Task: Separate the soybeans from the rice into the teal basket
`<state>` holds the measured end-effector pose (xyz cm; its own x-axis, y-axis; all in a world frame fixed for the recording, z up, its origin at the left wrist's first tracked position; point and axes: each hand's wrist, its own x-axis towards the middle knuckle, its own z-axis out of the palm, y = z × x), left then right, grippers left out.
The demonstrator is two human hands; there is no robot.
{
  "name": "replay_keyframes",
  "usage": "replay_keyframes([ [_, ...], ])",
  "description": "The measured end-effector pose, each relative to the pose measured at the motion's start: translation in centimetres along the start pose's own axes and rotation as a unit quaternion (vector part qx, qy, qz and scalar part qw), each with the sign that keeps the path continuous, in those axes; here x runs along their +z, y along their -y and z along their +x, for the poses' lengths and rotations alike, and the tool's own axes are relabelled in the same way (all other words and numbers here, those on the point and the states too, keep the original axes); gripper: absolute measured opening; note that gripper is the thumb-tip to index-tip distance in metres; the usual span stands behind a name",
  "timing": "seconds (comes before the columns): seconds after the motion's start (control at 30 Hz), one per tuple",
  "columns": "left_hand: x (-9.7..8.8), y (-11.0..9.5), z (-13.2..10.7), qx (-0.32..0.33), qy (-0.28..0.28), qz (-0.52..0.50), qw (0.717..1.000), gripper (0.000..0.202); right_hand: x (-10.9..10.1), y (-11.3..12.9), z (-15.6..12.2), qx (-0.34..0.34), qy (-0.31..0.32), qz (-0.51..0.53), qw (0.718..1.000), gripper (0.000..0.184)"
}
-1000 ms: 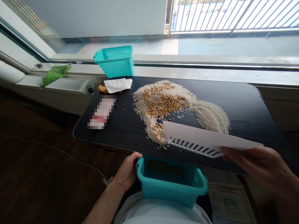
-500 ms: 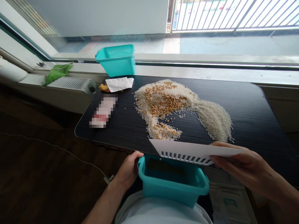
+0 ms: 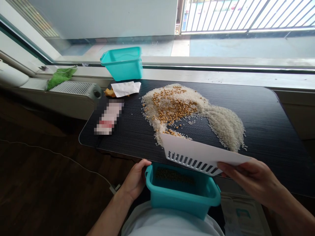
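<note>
My right hand [image 3: 253, 178] pinches the right end of a white slotted plastic panel [image 3: 197, 149], which is tilted above the table's front edge. Its far left corner covers part of a small heap of rice and yellow grains. My left hand [image 3: 136, 178] grips the left end of a teal bin [image 3: 182, 195] below the table edge, thumb at the rim; the other fingers are mostly hidden. Dark, small grains [image 3: 174, 176] lie on the bin's floor. Beyond the panel spreads a pile of white rice [image 3: 225, 126] mixed with round yellow grains [image 3: 172, 106] on its left side.
A second teal bin [image 3: 125, 65] stands at the table's back left. In front of it lie a white paper [image 3: 126, 88] and a yellow-brown item [image 3: 109, 92]. A blurred-out object [image 3: 109, 117] is on the left of the black table [image 3: 265, 131]. A radiator [image 3: 76, 88] is further left.
My right hand has shifted slightly down, and the panel's left end has swung away from me over the small heap. My left hand and the bin stay put.
</note>
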<state>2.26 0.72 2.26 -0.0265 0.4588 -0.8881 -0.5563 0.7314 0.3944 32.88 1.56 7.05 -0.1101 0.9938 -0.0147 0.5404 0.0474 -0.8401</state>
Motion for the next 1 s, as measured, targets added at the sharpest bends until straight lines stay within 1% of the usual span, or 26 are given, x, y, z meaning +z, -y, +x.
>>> replay_keyframes([
  [0.1,0.2,-0.1,0.1,-0.001,-0.009,-0.007,1.000,0.032,-0.6,-1.1,0.0,0.046,-0.001,0.031,0.998,0.032],
  [0.2,0.1,-0.3,0.2,0.002,-0.012,-0.012,1.000,0.033,-1.5,-2.1,-0.1,0.074,-0.057,0.009,0.996,0.038],
  [0.3,-0.1,-0.5,0.2,0.002,-0.009,-0.013,1.000,0.034,-2.0,-2.4,-0.2,0.071,-0.092,-0.008,0.993,0.038],
  [0.33,-0.1,-0.5,0.2,0.002,-0.009,-0.012,1.000,0.035,-2.0,-2.3,-0.2,0.066,-0.091,-0.007,0.994,0.037],
  [0.5,-0.3,-0.4,0.2,-0.001,-0.012,-0.012,1.000,0.033,-1.3,-1.1,0.5,0.029,-0.040,0.006,0.999,0.027],
  [0.63,-0.3,-0.1,0.4,-0.003,-0.005,-0.015,1.000,0.031,-0.9,-0.3,1.0,-0.001,-0.029,0.020,0.999,0.026],
  [0.87,-0.2,0.0,0.4,0.000,0.006,-0.006,1.000,0.027,-1.3,0.0,0.9,-0.005,-0.015,0.017,1.000,0.024],
  [1.0,-0.1,-0.1,0.3,-0.001,0.000,-0.002,1.000,0.026,-1.1,0.3,1.0,-0.012,-0.004,0.034,0.999,0.025],
])
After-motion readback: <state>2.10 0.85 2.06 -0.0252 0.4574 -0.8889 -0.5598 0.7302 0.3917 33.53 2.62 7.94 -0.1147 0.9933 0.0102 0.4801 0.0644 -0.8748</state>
